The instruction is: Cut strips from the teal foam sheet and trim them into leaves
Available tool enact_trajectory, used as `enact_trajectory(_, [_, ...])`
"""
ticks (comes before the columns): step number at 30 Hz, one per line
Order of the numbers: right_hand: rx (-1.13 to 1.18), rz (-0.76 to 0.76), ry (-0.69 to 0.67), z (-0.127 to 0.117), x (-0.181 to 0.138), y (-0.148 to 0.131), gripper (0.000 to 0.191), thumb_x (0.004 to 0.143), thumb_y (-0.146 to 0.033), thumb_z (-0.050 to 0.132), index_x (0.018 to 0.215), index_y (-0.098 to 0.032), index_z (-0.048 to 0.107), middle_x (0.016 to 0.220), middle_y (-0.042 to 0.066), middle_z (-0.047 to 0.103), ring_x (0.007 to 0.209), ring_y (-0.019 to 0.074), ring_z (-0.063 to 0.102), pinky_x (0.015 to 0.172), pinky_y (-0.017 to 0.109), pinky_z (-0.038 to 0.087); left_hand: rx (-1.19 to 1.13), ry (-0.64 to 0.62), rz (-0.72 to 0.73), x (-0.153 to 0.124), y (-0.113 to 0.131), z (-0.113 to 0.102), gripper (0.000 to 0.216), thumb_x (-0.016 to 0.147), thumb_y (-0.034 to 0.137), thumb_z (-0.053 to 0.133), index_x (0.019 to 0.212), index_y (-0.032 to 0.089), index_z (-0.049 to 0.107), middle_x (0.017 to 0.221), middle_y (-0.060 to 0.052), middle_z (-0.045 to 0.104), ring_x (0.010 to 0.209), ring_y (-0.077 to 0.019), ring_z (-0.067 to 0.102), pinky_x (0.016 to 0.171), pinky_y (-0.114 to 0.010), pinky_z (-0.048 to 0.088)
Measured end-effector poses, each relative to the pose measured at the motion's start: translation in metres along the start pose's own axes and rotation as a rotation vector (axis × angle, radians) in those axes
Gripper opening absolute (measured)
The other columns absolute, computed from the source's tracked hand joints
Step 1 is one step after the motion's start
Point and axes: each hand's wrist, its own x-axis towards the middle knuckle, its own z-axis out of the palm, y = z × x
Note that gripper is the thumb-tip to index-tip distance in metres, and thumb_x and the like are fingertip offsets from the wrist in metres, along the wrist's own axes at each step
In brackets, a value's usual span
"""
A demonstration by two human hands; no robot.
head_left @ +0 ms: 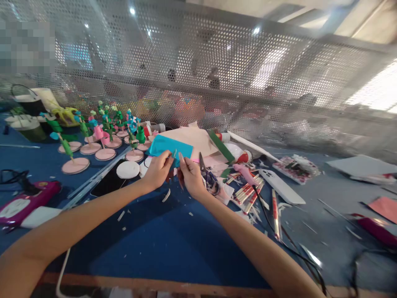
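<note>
My left hand (158,169) and my right hand (191,176) meet above the blue table, thumbs and fingertips pinched close together. Between them is a bit of blue paper (175,162), mostly hidden by the fingers. Directly behind lies a larger bright blue sheet (170,142) on pale pink paper (195,138); whether the pinched bit is part of that sheet, I cannot tell. To the right of my right hand are scissors (202,162), partly covered by clutter. White round discs (128,169) lie left of my left hand, over a dark phone (107,182).
Small paper flowers on pink round bases (75,165) crowd the back left. A purple glue gun (31,200) lies at left. On the right are a pink glue gun (246,173), its black cord, red-and-white sticks (248,194) and a white phone (281,186). A perforated metal screen (198,74) stands behind.
</note>
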Motion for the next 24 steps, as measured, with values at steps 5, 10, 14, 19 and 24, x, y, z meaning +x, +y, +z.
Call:
enact_trajectory(5, [-0.186,-0.112,-0.008,-0.0014,-0.0006,-0.0004,0.046,0.082,-0.060,0.039,0.057,-0.021,0.034,0.043,-0.006,0.035,0.040,0.0073,0.034,0.041,0.021,0.026,0.121,-0.003,0.041,0.0007,0.0011,-0.0002,0.025,0.088,0.026,0.038,0.064,0.020,0.037,0.049,0.005,0.037,0.047,-0.0100,0.037,0.051,-0.024,0.028])
enact_trajectory(10, [-0.243,-0.179,-0.004,-0.0006,-0.0018,-0.0020,0.042,0.085,-0.052,0.037,0.056,-0.021,0.033,0.044,-0.006,0.035,0.043,0.0079,0.035,0.045,0.022,0.028,0.169,0.031,0.033,0.0002,-0.0003,0.0003,0.027,0.087,0.024,0.038,0.060,0.020,0.033,0.048,0.005,0.038,0.047,-0.0101,0.038,0.050,-0.025,0.026])
enact_trajectory(14, [-0.228,-0.163,0.018,-0.0003,-0.0023,0.0011,0.041,0.086,-0.051,0.038,0.057,-0.021,0.035,0.045,-0.006,0.037,0.043,0.0081,0.037,0.045,0.022,0.028,0.139,0.018,-0.012,-0.0003,0.0026,-0.0002,0.030,0.088,0.026,0.037,0.059,0.020,0.033,0.045,0.005,0.040,0.046,-0.0105,0.040,0.050,-0.024,0.027])
enact_trajectory(19, [-0.143,-0.088,0.009,0.0014,-0.0027,0.0042,0.043,0.086,-0.054,0.038,0.059,-0.021,0.037,0.042,-0.006,0.038,0.040,0.0077,0.036,0.041,0.021,0.027,0.150,0.043,-0.049,0.0004,0.0061,-0.0004,0.030,0.087,0.023,0.041,0.058,0.020,0.031,0.045,0.006,0.036,0.045,-0.0102,0.037,0.050,-0.025,0.025])
enact_trajectory(24, [-0.123,-0.105,0.026,0.0025,-0.0030,0.0044,0.042,0.084,-0.054,0.041,0.058,-0.022,0.034,0.043,-0.007,0.035,0.039,0.0074,0.034,0.040,0.022,0.026,0.154,0.065,-0.027,-0.0006,0.0036,0.0018,0.029,0.087,0.023,0.041,0.059,0.020,0.032,0.047,0.006,0.035,0.047,-0.0105,0.038,0.051,-0.025,0.025])
